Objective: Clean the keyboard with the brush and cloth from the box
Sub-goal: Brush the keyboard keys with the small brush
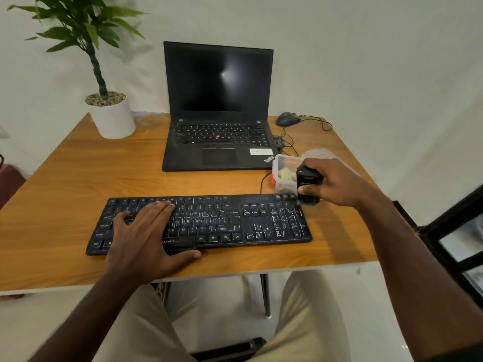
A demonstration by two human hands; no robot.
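A black, dusty keyboard lies near the front edge of the wooden table. My left hand rests flat on its left half, fingers spread. My right hand grips a black brush just above the keyboard's top right corner. Behind the brush stands a clear plastic box with a pale cloth inside. The brush's bristles are hard to make out.
An open black laptop sits behind the keyboard. A potted plant stands at the back left, a wired mouse with loose cable at the back right. A clear lid lies behind the box. A dark frame is at the right.
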